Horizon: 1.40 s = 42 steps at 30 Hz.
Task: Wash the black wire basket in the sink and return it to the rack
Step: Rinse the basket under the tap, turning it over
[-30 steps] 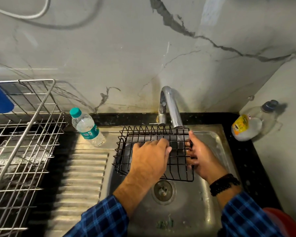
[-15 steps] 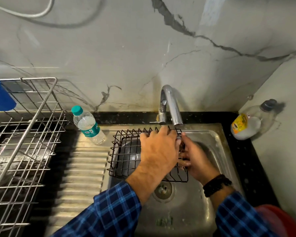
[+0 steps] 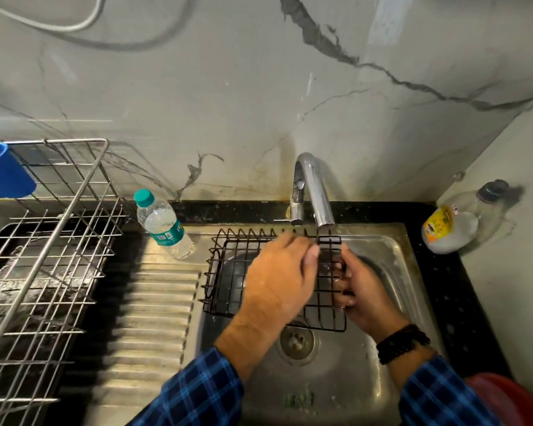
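Black wire basket (image 3: 228,281), right edge in right hand (image 3: 363,298) grip, over sink (image 3: 336,382)

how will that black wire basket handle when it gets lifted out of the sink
Probably stiff: the black wire basket holds its boxy shape while the right hand grips one end. Likely light, being open wire. Perhaps slippery, as it sits under the faucet.
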Tool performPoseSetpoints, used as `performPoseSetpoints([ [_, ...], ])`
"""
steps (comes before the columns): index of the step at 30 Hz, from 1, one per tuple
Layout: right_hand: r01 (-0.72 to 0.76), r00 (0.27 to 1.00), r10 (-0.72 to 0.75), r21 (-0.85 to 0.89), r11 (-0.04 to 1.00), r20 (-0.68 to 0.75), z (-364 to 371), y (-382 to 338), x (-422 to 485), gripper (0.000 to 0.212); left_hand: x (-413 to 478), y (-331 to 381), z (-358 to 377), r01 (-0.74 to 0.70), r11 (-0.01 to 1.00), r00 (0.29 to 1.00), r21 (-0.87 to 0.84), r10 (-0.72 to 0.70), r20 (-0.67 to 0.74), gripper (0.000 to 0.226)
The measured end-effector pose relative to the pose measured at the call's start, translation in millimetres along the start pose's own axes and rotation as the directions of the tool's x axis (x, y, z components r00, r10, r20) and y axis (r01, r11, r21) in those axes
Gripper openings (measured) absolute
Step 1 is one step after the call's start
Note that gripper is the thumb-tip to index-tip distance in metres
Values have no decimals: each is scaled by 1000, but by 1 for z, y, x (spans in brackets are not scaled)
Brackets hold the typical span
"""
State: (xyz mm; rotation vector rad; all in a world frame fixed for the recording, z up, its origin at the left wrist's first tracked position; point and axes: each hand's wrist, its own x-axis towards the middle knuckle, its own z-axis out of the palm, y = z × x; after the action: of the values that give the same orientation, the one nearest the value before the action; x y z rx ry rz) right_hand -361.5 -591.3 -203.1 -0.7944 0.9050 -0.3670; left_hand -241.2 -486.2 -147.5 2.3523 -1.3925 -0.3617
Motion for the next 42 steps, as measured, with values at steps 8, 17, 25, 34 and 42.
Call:
performPoseSetpoints([
  [8,-41,999,42,67,997,-19,-25,-11,13,38,16,-26,-20,-10,981,1000,192,12,-9,31],
  [17,-90,995,83,135,987,54,-28,-10,12,43,29,-20,-17,-51,990,968,131,16,250,34],
  [25,19,991,-43,-182,983,-127,-21,-9,6,55,38,-22,-17,4,996,961,86,-28,274,20],
  [34,185,724,-668,-981,-55,174,22,-3,-19,58,38,-6,-25,33,988,993,148,-49,108,11],
  [42,319,791,-387,-859,-400,474,16,-21,-14,68,25,-22,-22,48,992,984,-118,-26,174,25],
])
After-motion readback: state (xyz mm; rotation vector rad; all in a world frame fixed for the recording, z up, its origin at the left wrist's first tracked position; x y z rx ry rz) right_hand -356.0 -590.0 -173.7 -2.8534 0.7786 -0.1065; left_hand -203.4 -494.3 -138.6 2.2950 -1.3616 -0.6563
